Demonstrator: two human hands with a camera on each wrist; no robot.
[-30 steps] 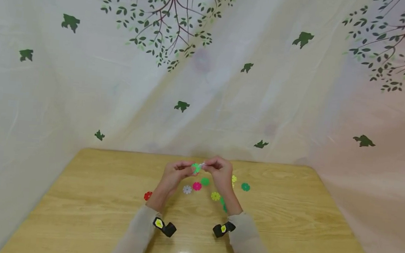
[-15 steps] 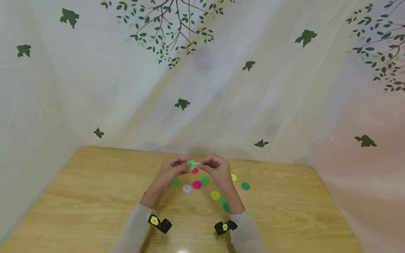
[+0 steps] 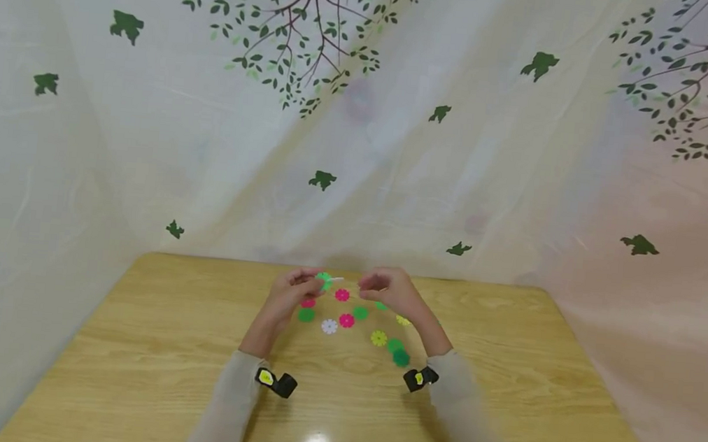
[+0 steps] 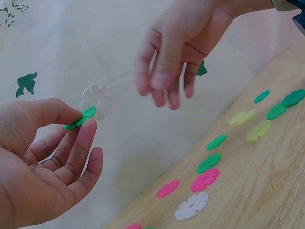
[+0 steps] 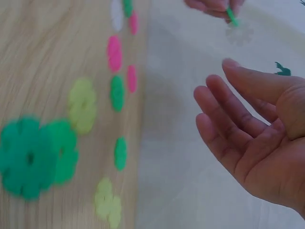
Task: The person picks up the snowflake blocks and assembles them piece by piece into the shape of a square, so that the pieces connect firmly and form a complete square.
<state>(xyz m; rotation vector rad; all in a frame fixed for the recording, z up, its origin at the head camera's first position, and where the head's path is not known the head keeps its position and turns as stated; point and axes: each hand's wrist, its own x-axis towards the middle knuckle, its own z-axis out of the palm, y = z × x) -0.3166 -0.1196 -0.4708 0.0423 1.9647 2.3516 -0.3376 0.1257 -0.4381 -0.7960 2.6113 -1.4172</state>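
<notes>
My left hand (image 3: pixel 286 298) pinches a green flower-shaped interlocking disc (image 4: pixel 85 118) between thumb and fingers, above the far part of the table. A whitish flower disc (image 4: pixel 96 99) stands out from its edge, joined to it at an angle. Apart from them, to the right, is my right hand (image 3: pixel 397 293); its fingers are loosely bent, and the right wrist view shows nothing between them. Below both hands, loose discs lie on the wood: a white one (image 3: pixel 329 326), pink ones (image 3: pixel 346 321), green ones (image 3: pixel 361 313) and yellow ones (image 3: pixel 379 338).
The wooden table (image 3: pixel 189 375) ends at a straight back edge just beyond the hands. A pale curtain (image 3: pixel 260 135) printed with branches and green birds hangs behind it. At the right of the spread, a dark green disc (image 3: pixel 401 358) overlaps a lighter one.
My right hand has let go of the white disc and drawn away to the right. My left hand has shifted left, carrying the joined green and white discs.
</notes>
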